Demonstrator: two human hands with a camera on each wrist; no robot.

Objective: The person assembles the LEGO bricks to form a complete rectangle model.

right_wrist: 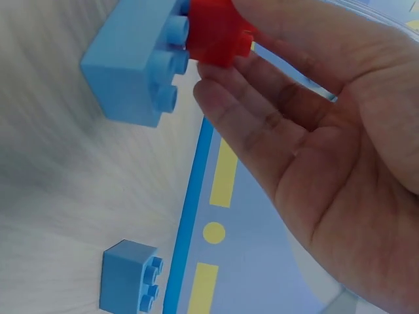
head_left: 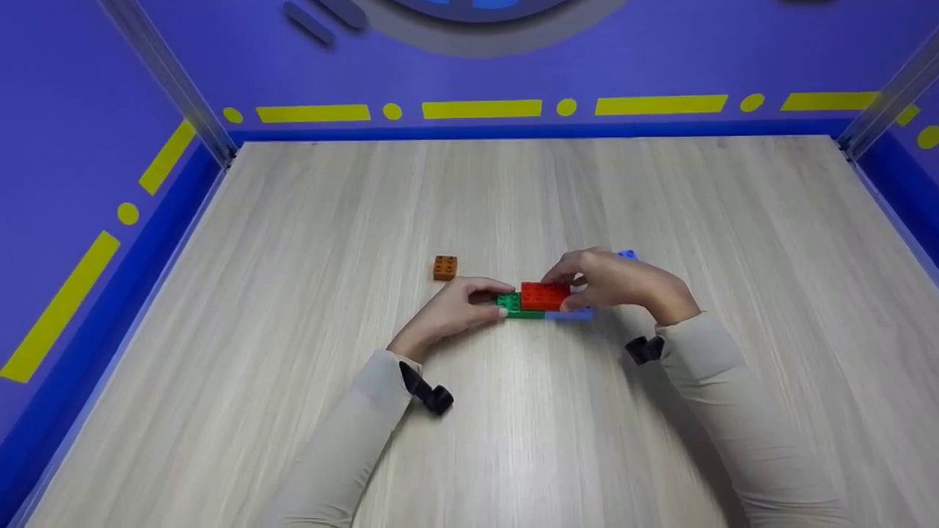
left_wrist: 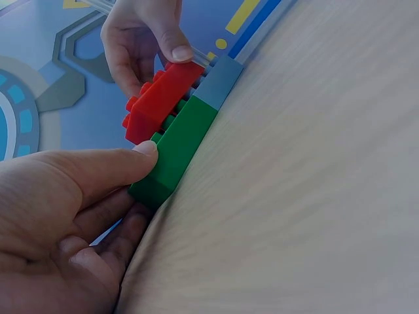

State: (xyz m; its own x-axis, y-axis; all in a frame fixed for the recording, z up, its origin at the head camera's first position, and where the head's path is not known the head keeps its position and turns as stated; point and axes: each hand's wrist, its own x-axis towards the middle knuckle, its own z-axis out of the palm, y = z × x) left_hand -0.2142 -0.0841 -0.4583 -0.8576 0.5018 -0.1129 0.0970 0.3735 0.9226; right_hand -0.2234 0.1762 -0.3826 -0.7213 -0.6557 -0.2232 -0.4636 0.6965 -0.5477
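A green brick [head_left: 508, 303] and a light blue brick [head_left: 570, 315] lie end to end on the table. My left hand [head_left: 456, 309] pinches the green brick's outer end between thumb and fingers. Over the seam of these two bricks is a red brick [head_left: 544, 296], its studs facing up. My right hand [head_left: 612, 280] grips the red brick at its right end. In the left wrist view, green studs show along the near side of the red brick [left_wrist: 160, 101]; whether it is fully seated cannot be told. Bare blue studs [right_wrist: 167, 98] stick out past the red brick.
Behind the left hand lies an orange-brown brick [head_left: 444, 268]. Another blue brick [right_wrist: 127, 278] stands on the table, mostly hidden behind the right hand in the head view. Blue panels with yellow marks [head_left: 482, 109] border the wooden table [head_left: 381, 213].
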